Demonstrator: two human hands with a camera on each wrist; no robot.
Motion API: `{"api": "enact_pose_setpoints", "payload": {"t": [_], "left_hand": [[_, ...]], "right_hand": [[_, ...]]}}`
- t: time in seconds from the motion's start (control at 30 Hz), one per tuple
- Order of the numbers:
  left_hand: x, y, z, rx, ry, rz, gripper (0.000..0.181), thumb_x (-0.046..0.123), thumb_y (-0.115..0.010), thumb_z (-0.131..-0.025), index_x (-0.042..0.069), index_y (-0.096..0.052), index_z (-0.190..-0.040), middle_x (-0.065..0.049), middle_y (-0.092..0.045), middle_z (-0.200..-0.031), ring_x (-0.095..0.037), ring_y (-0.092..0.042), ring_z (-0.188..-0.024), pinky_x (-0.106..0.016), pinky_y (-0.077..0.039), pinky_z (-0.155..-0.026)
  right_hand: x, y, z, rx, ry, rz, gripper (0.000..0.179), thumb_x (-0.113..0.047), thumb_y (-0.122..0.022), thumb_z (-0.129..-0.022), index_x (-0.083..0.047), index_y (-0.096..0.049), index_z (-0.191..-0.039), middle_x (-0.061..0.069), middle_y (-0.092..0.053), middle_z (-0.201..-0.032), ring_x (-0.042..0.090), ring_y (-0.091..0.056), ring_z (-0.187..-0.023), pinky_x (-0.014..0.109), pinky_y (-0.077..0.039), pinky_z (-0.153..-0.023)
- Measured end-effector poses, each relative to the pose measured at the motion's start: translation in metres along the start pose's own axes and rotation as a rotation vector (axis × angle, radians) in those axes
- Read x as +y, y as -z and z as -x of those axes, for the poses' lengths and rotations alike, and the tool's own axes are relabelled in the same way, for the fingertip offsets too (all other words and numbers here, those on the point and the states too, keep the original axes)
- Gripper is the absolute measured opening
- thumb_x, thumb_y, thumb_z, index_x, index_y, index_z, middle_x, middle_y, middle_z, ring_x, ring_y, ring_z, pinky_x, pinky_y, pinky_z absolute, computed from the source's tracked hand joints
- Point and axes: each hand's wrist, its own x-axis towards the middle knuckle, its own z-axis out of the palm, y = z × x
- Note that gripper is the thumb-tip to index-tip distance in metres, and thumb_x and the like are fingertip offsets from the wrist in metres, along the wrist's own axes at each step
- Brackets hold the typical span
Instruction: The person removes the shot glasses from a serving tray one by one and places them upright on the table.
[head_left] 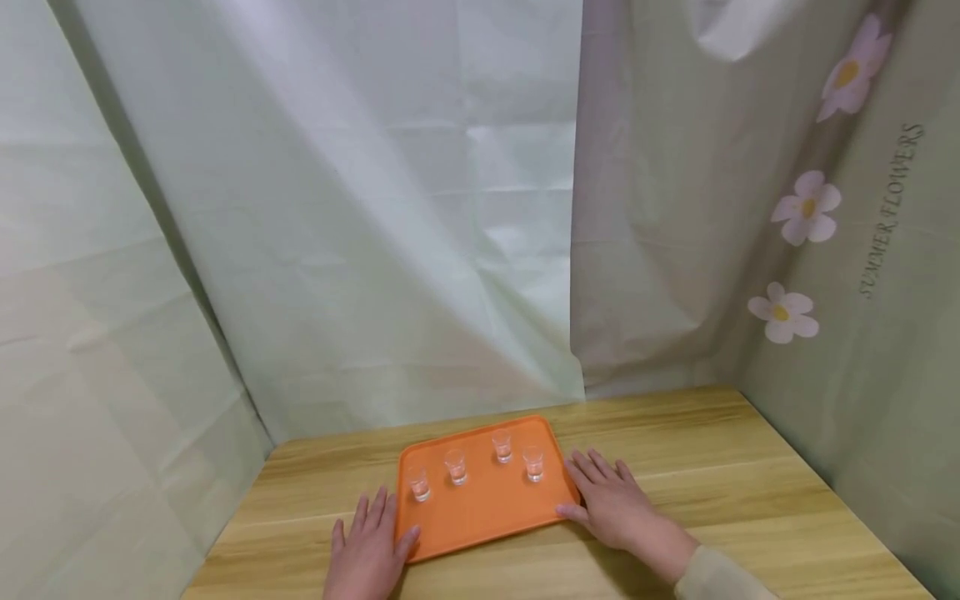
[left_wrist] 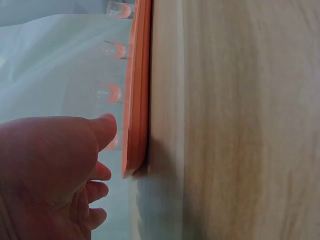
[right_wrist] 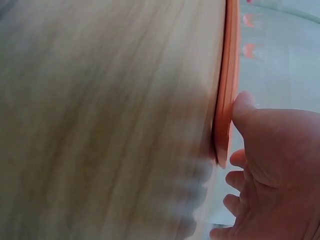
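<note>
An orange tray (head_left: 480,517) lies flat on the wooden table, turned slightly askew. Several small clear shot glasses stand upright on it in an uneven row, among them a leftmost glass (head_left: 420,485) and a rightmost glass (head_left: 533,465); clear liquid seems to sit low in them. At the tray's left end is my left hand (head_left: 367,546), fingers spread and extended, thumb by the near corner. My right hand (head_left: 611,504) is at the right end, its fingers likewise extended. In the right wrist view, the right thumb (right_wrist: 243,111) appears to touch the tray's rim. Neither hand curls round anything.
The wood-grain table (head_left: 750,500) extends on both sides of the tray. Pale curtains hang behind it and at both sides, the right curtain (head_left: 885,358) printed with white flowers and lettering. A light sleeve (head_left: 720,575) covers the right forearm.
</note>
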Motion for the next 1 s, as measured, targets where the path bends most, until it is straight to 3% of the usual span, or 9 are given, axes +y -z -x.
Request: {"api": "enact_pose_setpoints", "payload": {"t": [0.2, 0.5, 1.0], "left_hand": [[-0.0031, -0.0024, -0.0007, -0.023, -0.015, 0.011, 0.077, 0.051, -0.066, -0.108, -0.005, -0.053, -0.159, -0.027, -0.040, -0.172, -0.056, -0.029, -0.159, -0.085, -0.014, -0.122], [-0.0059, -0.0091, -0.0035, -0.089, 0.015, -0.008, 0.084, 0.060, -0.063, -0.107, -0.006, -0.053, -0.158, -0.029, -0.039, -0.171, -0.057, -0.027, -0.159, -0.085, -0.011, -0.122], [-0.0056, -0.0077, -0.0044, -0.068, -0.013, 0.013, 0.075, 0.048, -0.066, -0.109, -0.006, -0.053, -0.158, -0.027, -0.042, -0.170, -0.056, -0.029, -0.159, -0.085, -0.013, -0.122]], "right_hand": [[0.0008, -0.0020, -0.0029, -0.021, 0.006, -0.008, 0.078, -0.059, -0.058, -0.109, -0.007, -0.048, -0.167, 0.014, -0.039, -0.176, 0.041, -0.029, -0.165, 0.072, -0.024, -0.129], [-0.0016, -0.0006, -0.0024, -0.033, 0.017, -0.010, 0.076, -0.058, -0.058, -0.110, -0.007, -0.049, -0.166, 0.013, -0.042, -0.174, 0.040, -0.030, -0.164, 0.071, -0.025, -0.129], [-0.0070, 0.0007, -0.0004, -0.034, 0.015, 0.016, 0.076, -0.056, -0.060, -0.109, -0.004, -0.051, -0.164, 0.014, -0.044, -0.173, 0.040, -0.032, -0.163, 0.069, -0.026, -0.129]]}}
